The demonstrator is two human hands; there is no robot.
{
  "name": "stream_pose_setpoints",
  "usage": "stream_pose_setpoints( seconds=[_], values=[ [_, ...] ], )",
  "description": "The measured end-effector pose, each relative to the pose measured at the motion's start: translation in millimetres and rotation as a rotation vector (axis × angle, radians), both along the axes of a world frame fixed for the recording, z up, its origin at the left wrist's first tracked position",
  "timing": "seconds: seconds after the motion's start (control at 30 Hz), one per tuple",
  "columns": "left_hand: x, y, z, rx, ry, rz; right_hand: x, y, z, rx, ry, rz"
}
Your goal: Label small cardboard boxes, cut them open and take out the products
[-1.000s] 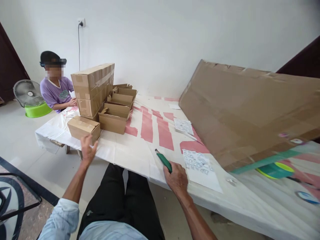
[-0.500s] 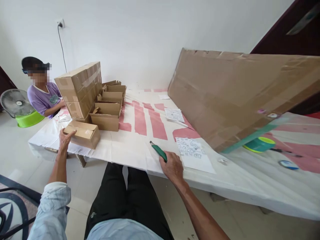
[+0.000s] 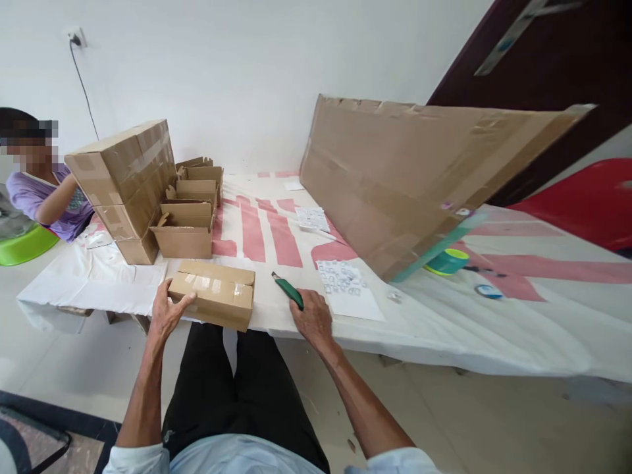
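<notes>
My left hand [image 3: 170,309] grips the left end of a closed cardboard box [image 3: 214,293], thumb on top. The box has strips of clear tape and sits at the table's front edge, in front of my body. In my right hand [image 3: 312,317] is a green utility knife [image 3: 287,289], its tip pointing away and to the left, just right of the box. Beside that hand lies a printed sheet of paper [image 3: 353,299]. Behind the box stand several open-topped cardboard boxes [image 3: 185,240] in a row.
Stacked taped boxes [image 3: 133,178] rise at the left, with a person in a purple shirt [image 3: 47,197] beyond them. A large cardboard sheet [image 3: 390,164] leans at the right. Near it are a teal tape roll [image 3: 447,262], a small blue-and-white roll [image 3: 488,291] and a red chair [image 3: 582,204].
My left hand has brought the cardboard box rightward along the table edge, nearer the knife. My view has turned to the right. The person in purple has raised an arm toward the stack.
</notes>
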State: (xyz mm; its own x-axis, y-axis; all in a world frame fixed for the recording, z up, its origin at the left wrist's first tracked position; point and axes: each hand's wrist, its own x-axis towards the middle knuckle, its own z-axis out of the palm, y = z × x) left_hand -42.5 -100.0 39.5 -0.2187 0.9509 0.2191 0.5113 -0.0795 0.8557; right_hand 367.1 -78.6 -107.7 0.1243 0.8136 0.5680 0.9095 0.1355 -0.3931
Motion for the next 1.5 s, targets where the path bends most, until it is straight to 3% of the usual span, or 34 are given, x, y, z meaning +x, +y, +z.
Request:
stream_pose_setpoints(
  seconds=[0.23, 0.4, 0.53, 0.7, 0.97, 1.13, 1.5],
  values=[
    [-22, 19, 1.3, -0.064, -0.145, -0.309, 3, -1, 0, -0.022, 0.016, 0.005],
    [-19, 26, -0.5, -0.162, -0.206, -0.518, 4, -4, -2, -0.015, -0.002, 0.014],
    [-9, 19, -10.8, -0.173, -0.262, -0.53, 6, -5, -3, -0.001, 0.0, 0.022],
    [2, 2, -29.2, -0.04, -0.281, -0.479, 9, -6, -4, -0.024, 0.006, 0.027],
    [-3, -1, -44.5, -0.066, -0.265, -0.609, 11, -10, -3, -0.039, 0.028, 0.033],
    [-1, -6, -54.0, 0.004, -0.266, -0.55, 12, -10, -5, -0.052, 0.031, 0.03],
    [23, -17, -42.7, 0.058, -0.283, -0.513, 16, -11, -10, -0.038, 0.01, 0.018]
  ],
)
